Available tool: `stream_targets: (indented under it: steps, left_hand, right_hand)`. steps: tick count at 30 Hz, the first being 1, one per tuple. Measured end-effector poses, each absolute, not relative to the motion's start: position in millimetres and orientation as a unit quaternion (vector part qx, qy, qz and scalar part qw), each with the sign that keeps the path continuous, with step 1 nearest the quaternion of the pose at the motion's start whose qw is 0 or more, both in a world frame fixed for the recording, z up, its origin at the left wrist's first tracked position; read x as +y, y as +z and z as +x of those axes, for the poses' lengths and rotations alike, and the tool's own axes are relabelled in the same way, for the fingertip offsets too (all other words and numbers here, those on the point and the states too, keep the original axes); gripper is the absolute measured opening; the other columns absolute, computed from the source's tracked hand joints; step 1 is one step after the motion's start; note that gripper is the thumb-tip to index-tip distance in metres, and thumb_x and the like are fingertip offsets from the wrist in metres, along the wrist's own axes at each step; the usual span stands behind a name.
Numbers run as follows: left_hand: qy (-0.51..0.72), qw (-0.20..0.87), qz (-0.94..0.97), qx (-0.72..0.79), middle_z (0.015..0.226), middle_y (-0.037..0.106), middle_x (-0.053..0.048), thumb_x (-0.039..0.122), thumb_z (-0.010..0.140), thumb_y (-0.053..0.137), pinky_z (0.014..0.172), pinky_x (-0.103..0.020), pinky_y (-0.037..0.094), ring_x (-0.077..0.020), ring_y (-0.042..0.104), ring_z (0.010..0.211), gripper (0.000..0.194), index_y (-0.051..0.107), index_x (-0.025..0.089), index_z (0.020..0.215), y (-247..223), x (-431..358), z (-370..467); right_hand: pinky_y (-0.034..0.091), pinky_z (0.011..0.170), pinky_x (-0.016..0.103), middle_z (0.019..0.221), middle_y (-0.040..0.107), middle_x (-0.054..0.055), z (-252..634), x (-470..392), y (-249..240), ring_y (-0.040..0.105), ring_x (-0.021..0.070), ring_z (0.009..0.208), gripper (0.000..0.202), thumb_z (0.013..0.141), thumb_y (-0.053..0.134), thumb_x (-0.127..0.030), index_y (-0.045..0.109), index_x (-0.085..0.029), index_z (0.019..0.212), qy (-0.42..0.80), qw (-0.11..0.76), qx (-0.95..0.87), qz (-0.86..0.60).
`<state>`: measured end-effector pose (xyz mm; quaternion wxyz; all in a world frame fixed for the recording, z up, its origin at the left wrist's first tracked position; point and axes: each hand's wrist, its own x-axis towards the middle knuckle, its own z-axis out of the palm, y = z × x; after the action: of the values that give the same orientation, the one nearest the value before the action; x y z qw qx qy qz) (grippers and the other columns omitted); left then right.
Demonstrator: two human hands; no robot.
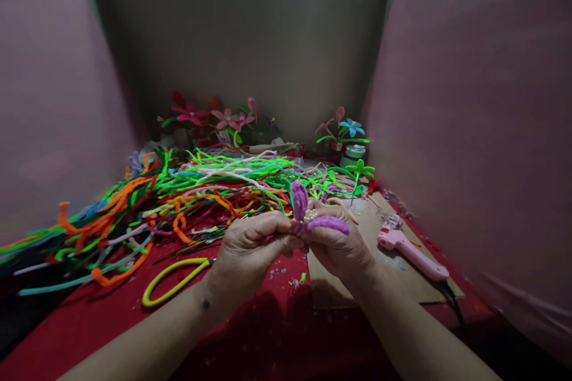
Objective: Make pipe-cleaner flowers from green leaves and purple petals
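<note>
Between my two hands is a purple pipe-cleaner flower point(299, 201), with one petal standing up, another reaching right, and pale bead-like stamens point(310, 214) at its centre. My left hand point(257, 244) is closed, thumb and fingers pinching at the flower's base from the left. From the other side, my right hand point(337, 244) is closed round the base too, its fingers partly behind the petals. What lies inside the pinch is hidden. Close to my left wrist, yellow-handled scissors or pliers point(154, 286) lie on the red cloth point(250, 339), their working end out of sight.
A heap of coloured pipe cleaners point(241, 169) spreads over the back and left. At right, a pink glue gun point(415, 256) rests on a cardboard sheet point(333, 292). Finished flowers point(226, 119) and a jar point(354, 153) stand along the back. Pink walls point(482, 101) flank the table.
</note>
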<state>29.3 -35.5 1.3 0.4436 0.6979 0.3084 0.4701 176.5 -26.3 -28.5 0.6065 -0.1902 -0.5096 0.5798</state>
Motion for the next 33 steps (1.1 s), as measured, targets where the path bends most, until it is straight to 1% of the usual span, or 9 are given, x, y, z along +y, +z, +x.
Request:
stream_targets:
  steps: [3,9,14,16,20,22,25,29,33]
  left_hand:
    - [0.470,0.444,0.699,0.307,0.063,0.065,-0.003,0.021,0.069,0.067,0.061,-0.026,0.047,-0.0152,0.058,0.062,0.006,0.071,0.018,0.065,2,-36,30]
    - [0.464,0.447,0.693,0.324,0.063,0.064,-0.002,0.019,0.070,0.065,0.059,-0.024,0.046,-0.0137,0.057,0.060,0.007,0.070,0.018,0.066,0,-35,29]
    - [0.459,0.460,0.682,0.336,0.061,0.063,-0.002,0.021,0.070,0.065,0.060,-0.024,0.045,-0.0142,0.057,0.061,0.007,0.068,0.017,0.065,-2,-34,28]
    - [0.457,0.474,0.672,0.340,0.061,0.063,-0.002,0.021,0.069,0.065,0.059,-0.025,0.045,-0.0146,0.057,0.062,0.008,0.067,0.016,0.064,-1,-34,29]
    - [0.469,0.495,0.645,0.345,0.060,0.062,-0.002,0.024,0.067,0.068,0.058,-0.024,0.045,-0.0135,0.055,0.059,0.011,0.065,0.015,0.061,3,-34,30]
    - [0.482,0.499,0.633,0.343,0.061,0.062,-0.001,0.025,0.067,0.068,0.059,-0.024,0.045,-0.0127,0.055,0.059,0.011,0.065,0.015,0.062,2,-33,30]
    - [0.492,0.480,0.643,0.338,0.062,0.062,0.000,0.024,0.070,0.067,0.061,-0.023,0.046,-0.0120,0.056,0.060,0.010,0.065,0.016,0.065,-2,-32,30]
    - [0.501,0.436,0.666,0.341,0.061,0.060,0.001,0.023,0.072,0.065,0.060,-0.022,0.044,-0.0109,0.055,0.060,0.011,0.064,0.016,0.063,-4,-32,30]
    - [0.507,0.414,0.670,0.351,0.062,0.060,0.000,0.022,0.072,0.064,0.060,-0.022,0.045,-0.0111,0.055,0.060,0.011,0.062,0.016,0.063,-4,-33,30]
  right_hand:
    - [0.041,0.049,0.024,0.069,0.050,-0.001,176,-25,-30,0.049,0.0095,0.057,0.008,0.060,0.075,-0.020,0.068,-0.020,0.056,0.590,0.606,-0.502,-0.178]
    - [0.040,0.048,0.023,0.069,0.047,-0.002,176,-27,-28,0.047,0.0087,0.056,0.007,0.062,0.073,-0.018,0.068,-0.019,0.058,0.596,0.600,-0.501,-0.184]
    - [0.041,0.045,0.023,0.066,0.048,-0.002,173,-27,-25,0.048,0.0091,0.054,0.012,0.056,0.077,-0.020,0.066,-0.019,0.052,0.604,0.609,-0.477,-0.190]
    - [0.041,0.045,0.023,0.063,0.050,-0.002,173,-27,-24,0.048,0.0091,0.052,0.013,0.056,0.077,-0.021,0.065,-0.018,0.052,0.611,0.604,-0.475,-0.191]
    - [0.041,0.047,0.024,0.058,0.056,-0.002,171,-28,-22,0.049,0.0095,0.050,0.008,0.060,0.074,-0.023,0.068,-0.019,0.061,0.624,0.590,-0.473,-0.196]
    - [0.042,0.049,0.024,0.059,0.058,-0.003,170,-29,-21,0.049,0.0096,0.051,0.010,0.059,0.074,-0.022,0.068,-0.020,0.067,0.623,0.596,-0.468,-0.194]
    - [0.043,0.051,0.024,0.063,0.060,-0.003,167,-31,-21,0.051,0.0097,0.054,0.015,0.059,0.075,-0.021,0.068,-0.022,0.072,0.597,0.634,-0.458,-0.182]
    - [0.044,0.052,0.023,0.066,0.059,-0.003,162,-33,-22,0.052,0.0089,0.055,0.009,0.063,0.073,-0.016,0.067,-0.022,0.067,0.554,0.664,-0.469,-0.181]
    - [0.044,0.052,0.024,0.059,0.059,-0.004,160,-34,-22,0.052,0.0094,0.054,0.011,0.064,0.072,-0.013,0.068,-0.022,0.065,0.542,0.667,-0.466,-0.210]
